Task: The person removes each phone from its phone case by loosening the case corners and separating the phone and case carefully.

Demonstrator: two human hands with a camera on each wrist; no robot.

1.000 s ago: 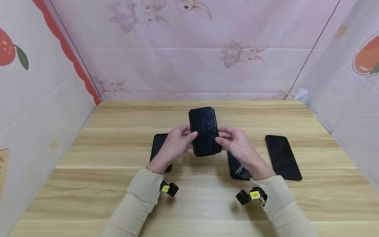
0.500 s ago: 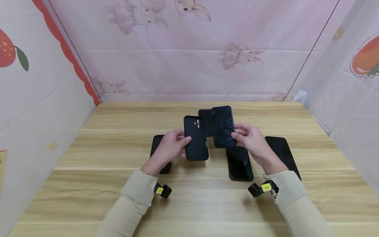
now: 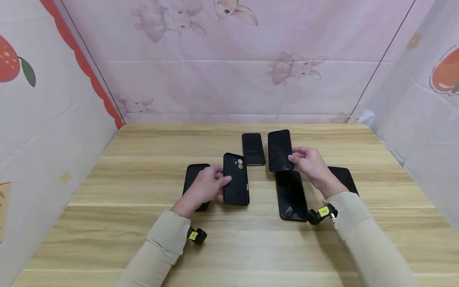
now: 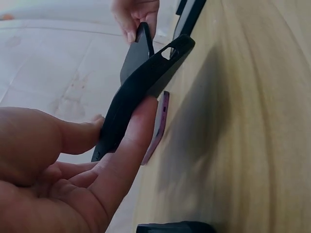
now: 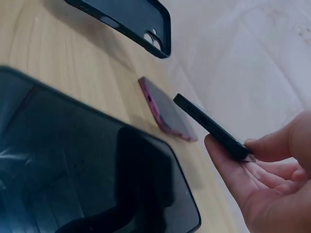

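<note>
The black, rubbery-looking phone case (image 3: 235, 187) is held above the wood-grain tabletop (image 3: 229, 251), hollow side up, camera cutouts at its one o'clock. The left hand (image 3: 208, 183) pinches its nine-o'clock edge, thumb inside, fingers beneath; I read that side grip as keeping the hollow and rim free.

At two o'clock from the case, also lifted, is a flat, black, glass-faced phone (image 3: 279, 150). The right hand (image 3: 311, 164) pinches its three-o'clock edge, which I judge spares most of the face. I see both hands closed only to the thickness they hold.

Counting from the case, a dark phone with a purple-pink rim (image 3: 252, 148) lies at one o'clock, a glossy black handset (image 3: 291, 199) between three and four, a black rectangular slab (image 3: 193, 175) at nine, partly behind the left hand, and a dark oblong device (image 3: 344, 177) at three, partly behind the right forearm. That spread seems to leave the middle for two-handed work.
</note>
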